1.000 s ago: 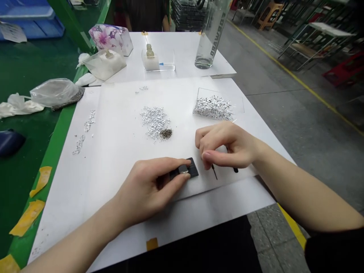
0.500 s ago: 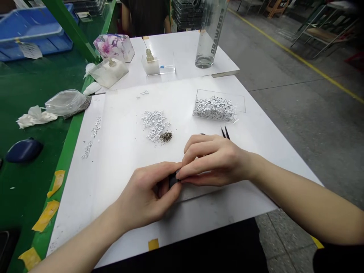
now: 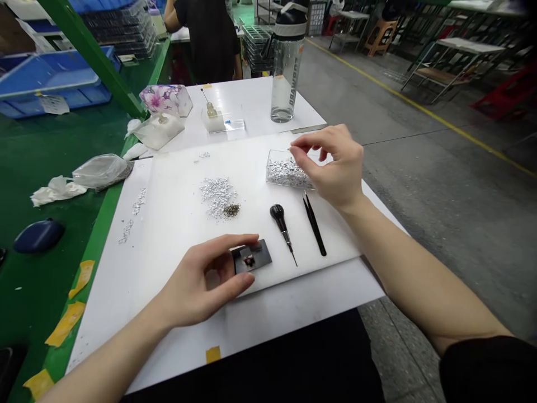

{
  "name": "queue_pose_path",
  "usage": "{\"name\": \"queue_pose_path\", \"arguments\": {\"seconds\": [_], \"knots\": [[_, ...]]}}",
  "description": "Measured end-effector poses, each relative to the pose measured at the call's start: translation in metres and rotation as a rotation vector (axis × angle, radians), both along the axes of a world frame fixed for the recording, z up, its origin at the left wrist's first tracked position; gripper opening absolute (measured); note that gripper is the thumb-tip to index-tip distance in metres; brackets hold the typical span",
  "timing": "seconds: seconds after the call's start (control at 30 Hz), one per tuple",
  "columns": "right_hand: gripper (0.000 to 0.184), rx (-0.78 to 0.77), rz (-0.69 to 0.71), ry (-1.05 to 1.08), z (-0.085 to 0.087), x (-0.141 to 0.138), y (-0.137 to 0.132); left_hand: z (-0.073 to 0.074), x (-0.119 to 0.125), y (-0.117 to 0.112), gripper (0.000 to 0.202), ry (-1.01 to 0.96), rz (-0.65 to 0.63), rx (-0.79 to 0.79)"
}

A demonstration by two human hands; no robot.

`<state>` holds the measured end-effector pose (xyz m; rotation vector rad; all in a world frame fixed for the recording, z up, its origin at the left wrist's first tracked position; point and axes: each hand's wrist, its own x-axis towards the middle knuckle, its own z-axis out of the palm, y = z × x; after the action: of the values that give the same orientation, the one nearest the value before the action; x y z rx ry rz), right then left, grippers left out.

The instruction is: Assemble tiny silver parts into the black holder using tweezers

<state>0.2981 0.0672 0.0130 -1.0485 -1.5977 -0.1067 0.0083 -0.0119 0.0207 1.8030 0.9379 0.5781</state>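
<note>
My left hand [image 3: 205, 280] grips the left end of a small black block [image 3: 252, 256] lying on the white sheet, thumb and fingers around it. My right hand [image 3: 333, 162] hovers over a clear tray of small silver parts [image 3: 285, 172], thumb and forefinger pinched together; what they hold, if anything, is too small to make out. A black-handled screwdriver [image 3: 283, 224] and black tweezers [image 3: 314, 224] lie on the sheet between the two hands.
A loose heap of silver parts [image 3: 218, 193] with a little dark pile [image 3: 231, 210] sits mid-sheet. A water bottle [image 3: 286, 70], clear boxes [image 3: 222, 120] and a floral box [image 3: 165, 99] stand at the back. A person in black [image 3: 205, 33] stands beyond. The table's edge runs along the right.
My right hand has left the black block and moved up and right to the tray of silver parts. The screwdriver and tweezers now lie uncovered. The view has tilted upward.
</note>
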Motion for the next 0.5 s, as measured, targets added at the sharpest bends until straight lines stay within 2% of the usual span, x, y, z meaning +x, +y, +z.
{"name": "queue_pose_path", "arguments": {"seconds": [0.1,0.2,0.23,0.27,0.33,0.4,0.5], "knots": [[0.005,-0.054,-0.127,-0.03,-0.009,0.011,0.011,0.001,-0.005,0.006,0.042,-0.103,0.063,-0.119],[0.012,-0.131,-0.181,-0.092,-0.014,0.015,0.014,0.008,-0.014,0.016,0.033,-0.101,0.18,-0.062],[0.015,-0.129,-0.183,-0.098,-0.014,0.015,0.013,0.011,-0.017,0.021,0.029,-0.082,0.227,-0.002],[0.016,-0.115,-0.185,-0.098,-0.012,0.014,0.012,0.014,-0.021,0.026,0.026,-0.023,0.292,0.134],[0.018,-0.073,-0.18,-0.096,-0.007,0.01,0.006,0.017,-0.03,0.038,0.024,0.221,0.39,0.489],[0.017,-0.028,-0.146,-0.096,0.0,0.002,-0.002,0.013,-0.038,0.052,0.027,0.307,0.431,0.584],[0.015,0.017,-0.025,-0.122,0.008,-0.011,-0.016,-0.003,-0.045,0.068,0.04,0.407,0.393,0.602]]}}
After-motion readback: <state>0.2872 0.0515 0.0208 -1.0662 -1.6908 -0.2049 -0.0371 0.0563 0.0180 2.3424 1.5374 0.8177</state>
